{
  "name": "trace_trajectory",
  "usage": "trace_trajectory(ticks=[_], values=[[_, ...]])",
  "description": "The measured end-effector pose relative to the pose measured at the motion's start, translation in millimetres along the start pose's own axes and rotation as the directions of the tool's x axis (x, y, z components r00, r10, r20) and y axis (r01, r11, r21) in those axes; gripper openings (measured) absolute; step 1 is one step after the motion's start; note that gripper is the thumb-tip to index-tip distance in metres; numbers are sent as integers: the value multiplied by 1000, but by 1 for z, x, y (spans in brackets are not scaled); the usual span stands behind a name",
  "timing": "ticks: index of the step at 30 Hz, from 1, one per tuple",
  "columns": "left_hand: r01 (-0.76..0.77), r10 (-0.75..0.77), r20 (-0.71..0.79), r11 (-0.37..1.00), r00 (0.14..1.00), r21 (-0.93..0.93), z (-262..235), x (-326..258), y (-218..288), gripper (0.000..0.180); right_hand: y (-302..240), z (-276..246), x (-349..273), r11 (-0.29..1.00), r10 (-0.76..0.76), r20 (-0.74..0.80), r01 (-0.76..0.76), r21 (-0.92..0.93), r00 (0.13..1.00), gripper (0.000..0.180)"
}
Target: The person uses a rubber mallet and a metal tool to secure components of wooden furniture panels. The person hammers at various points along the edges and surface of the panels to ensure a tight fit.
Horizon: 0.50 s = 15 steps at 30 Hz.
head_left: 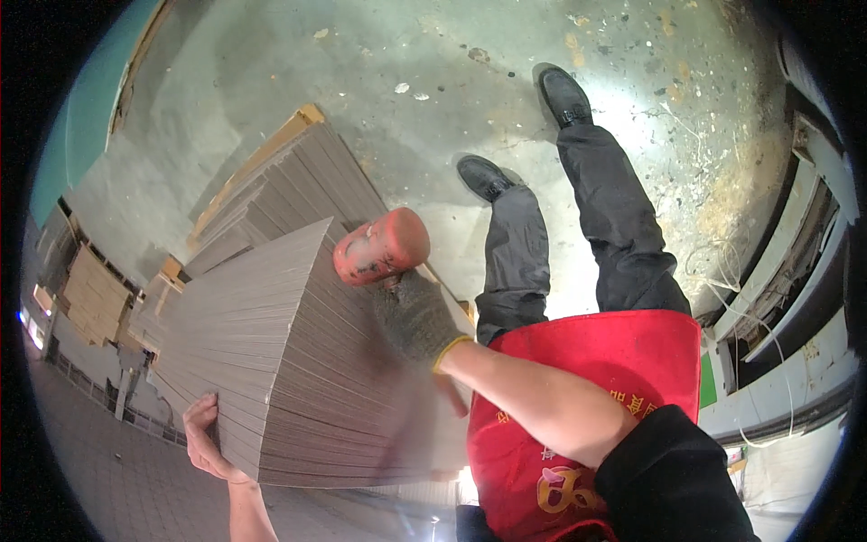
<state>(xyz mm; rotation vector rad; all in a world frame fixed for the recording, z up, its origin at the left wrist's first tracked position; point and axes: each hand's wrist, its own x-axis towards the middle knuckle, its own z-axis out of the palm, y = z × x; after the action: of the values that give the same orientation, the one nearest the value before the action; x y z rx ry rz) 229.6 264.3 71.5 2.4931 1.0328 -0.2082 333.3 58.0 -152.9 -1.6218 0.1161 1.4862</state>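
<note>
A tall stack of thin grey boards (280, 361) fills the left middle, one corner edge facing me. My right hand (411, 316), in a grey knit glove with a yellow cuff, is closed round the handle of a mallet with a red, scuffed head (384, 246). The mallet head is at the far right edge of the stack; whether it touches the boards I cannot tell. The handle's end shows below the glove. My left hand (206, 438) is bare and lies against the stack's left side near its lower corner, fingers slightly bent.
Behind the tall stack, lower stacks of grey boards (298, 185) stand on the floor beside a tan board. Brown cartons or boards (95, 294) are farther left. A metal frame with loose white cord (768, 334) stands at the right. My red apron (587, 361) hangs beside the stack.
</note>
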Motion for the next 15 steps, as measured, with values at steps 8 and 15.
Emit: trace_trajectory(ticks=[8,15], values=[[2,-2,-16,1000,1000,21,4,0,2,32,4,-4,-4,989,-127,-51,122,-88,991,20],[-81,80,11,994,997,73,0,-1,-4,31,20,-1,5,876,-299,117,321,-360,947,18]])
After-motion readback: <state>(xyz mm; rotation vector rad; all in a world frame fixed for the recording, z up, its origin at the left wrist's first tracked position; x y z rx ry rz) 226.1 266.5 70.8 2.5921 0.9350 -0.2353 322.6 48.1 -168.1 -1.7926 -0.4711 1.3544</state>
